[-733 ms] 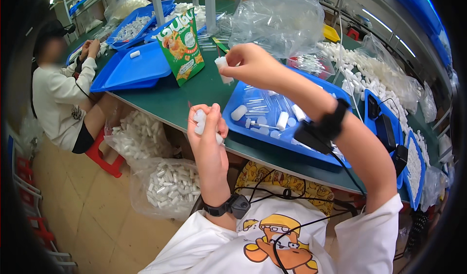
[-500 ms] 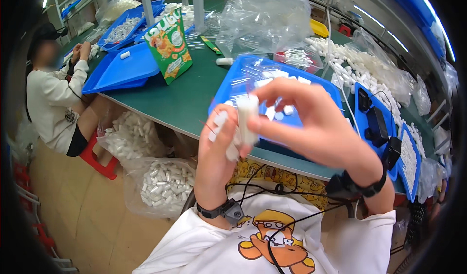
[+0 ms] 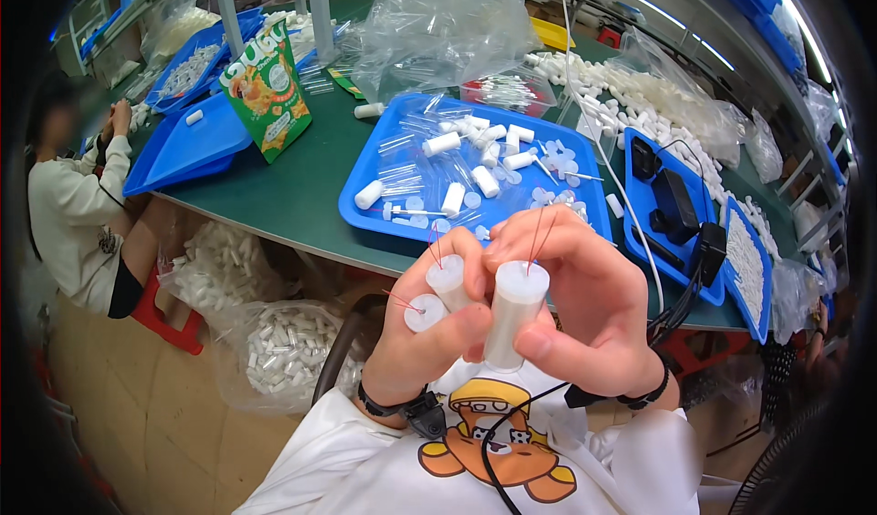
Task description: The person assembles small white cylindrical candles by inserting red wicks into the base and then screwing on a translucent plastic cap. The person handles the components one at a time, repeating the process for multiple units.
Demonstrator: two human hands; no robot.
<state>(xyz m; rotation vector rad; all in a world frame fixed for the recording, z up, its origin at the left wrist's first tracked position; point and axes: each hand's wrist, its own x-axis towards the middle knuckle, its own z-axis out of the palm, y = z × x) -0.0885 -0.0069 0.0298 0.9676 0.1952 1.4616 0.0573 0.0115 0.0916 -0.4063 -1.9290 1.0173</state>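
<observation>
Three small clear cylinders with white round caps and thin red wires are in my hands. My right hand (image 3: 589, 300) pinches one capped cylinder (image 3: 513, 323) upright between thumb and fingers, its whitish inside showing through the wall. My left hand (image 3: 416, 355) is closed around two more, one capped cylinder (image 3: 447, 276) beside the other wired cap (image 3: 424, 313); their lower parts are hidden by my fingers. The hands nearly touch, in front of the near edge of a blue tray (image 3: 365, 159). Inside it lie white cylinders (image 3: 484, 181), clear tubes (image 3: 395, 179) and white discs (image 3: 559, 160).
A green snack bag (image 3: 265, 95) stands left of the tray, near stacked blue trays (image 3: 187, 154). Clear plastic bags (image 3: 448, 35) lie behind. Right are black devices (image 3: 676, 206) in a tray and heaped white pieces (image 3: 630, 117). A person (image 3: 78, 191) sits left; bagged tubes (image 3: 292, 355) stand below.
My right hand has come down from above the left, and both hands are now side by side, nearer my body. The cylinders have turned caps upward. The view has shifted, showing more of the tray.
</observation>
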